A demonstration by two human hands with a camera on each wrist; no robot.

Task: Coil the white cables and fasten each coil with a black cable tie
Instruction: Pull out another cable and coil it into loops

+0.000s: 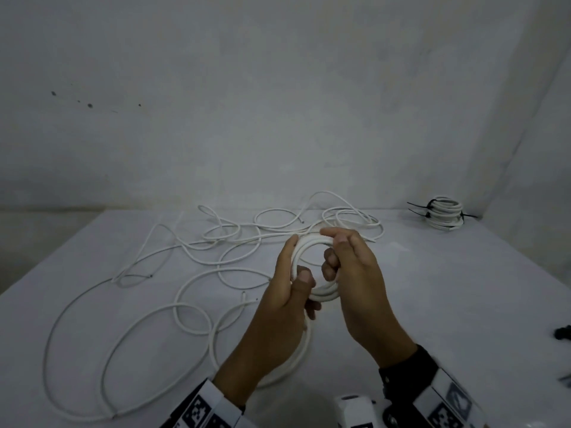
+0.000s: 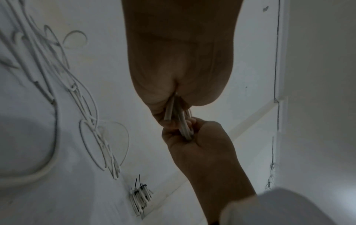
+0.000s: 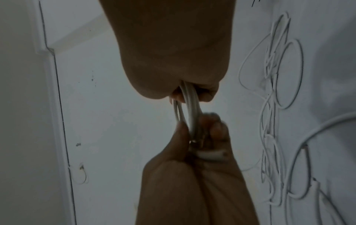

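A small coil of white cable (image 1: pixel 312 245) is held up above the table between both hands. My left hand (image 1: pixel 293 282) grips its left side, thumb pressed over the turns. My right hand (image 1: pixel 343 257) grips the right side, fingers curled round the top of the ring. The same coil (image 2: pixel 178 117) shows edge-on in the left wrist view, and again as the coil (image 3: pixel 189 106) in the right wrist view. A tail of this cable (image 1: pixel 296 356) hangs under my left wrist to the table. Loose white cables (image 1: pixel 191 288) sprawl over the table's left and middle.
A pile of finished coils (image 1: pixel 445 214) bound with black cable ties sits at the far right corner, also the pile (image 2: pixel 141 196) in the left wrist view. A dark object (image 1: pixel 564 333) lies at the right edge. A wall stands close behind the white table (image 1: pixel 448 288).
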